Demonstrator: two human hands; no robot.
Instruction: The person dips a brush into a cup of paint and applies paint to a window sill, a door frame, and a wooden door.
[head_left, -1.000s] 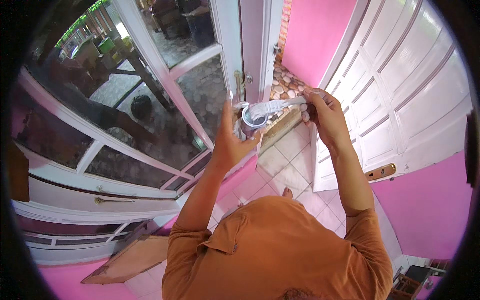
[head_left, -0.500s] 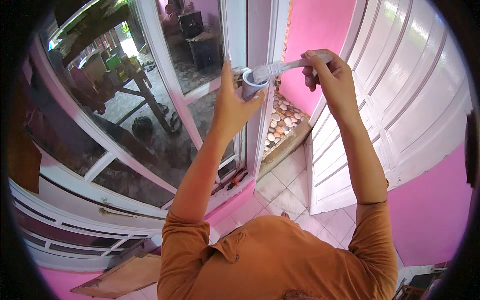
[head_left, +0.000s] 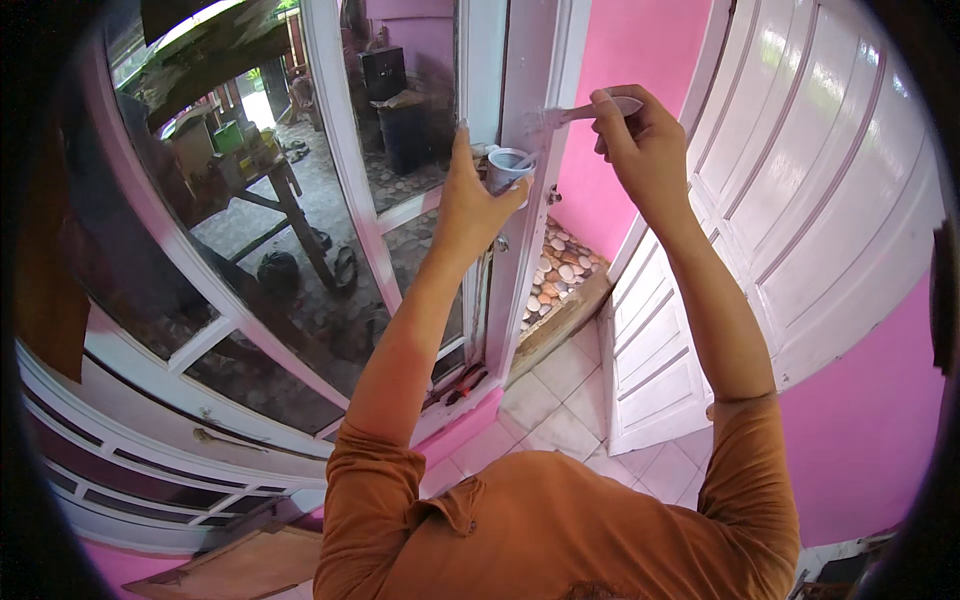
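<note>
Pink wall (head_left: pixel 640 55) shows past a white door frame (head_left: pixel 530 65); the left hand (head_left: pixel 474 208) grips a small cup (head_left: pixel 505 176) mouth-up, likely against spills; the right hand (head_left: pixel 640 138) pinches a brush (head_left: pixel 580 113), probably for control, its tip at the frame above the cup.

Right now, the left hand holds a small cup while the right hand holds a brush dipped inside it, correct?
No: the head view shows the brush outside the cup, its bristles higher up. The left hand holds the cup and the right hand the brush.
</note>
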